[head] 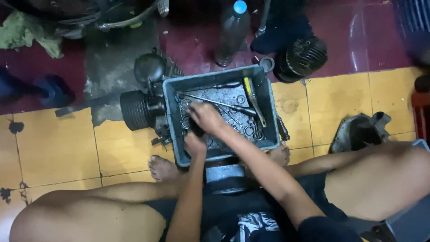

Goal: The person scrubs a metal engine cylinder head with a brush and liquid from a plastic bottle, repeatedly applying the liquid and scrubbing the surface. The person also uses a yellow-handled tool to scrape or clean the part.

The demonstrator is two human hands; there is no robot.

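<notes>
Yellow-tiled floor, grey tray point(170, 96) at centre. Inside it: small dark part point(195, 128), probably stiff, oily, slippery; best gripped around its body. Left hand point(195, 144) clasping it below, right hand point(206, 117) curled over it. Beside tray: ribbed engine piece point(136, 110).

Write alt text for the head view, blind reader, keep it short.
Seen from above, a person sitting on a tiled floor has both hands in a grey plastic tray of metal rings and long tools: the right hand and left hand together grip a small dark part. A finned engine part lies left of the tray, a dark bottle behind it.
</notes>
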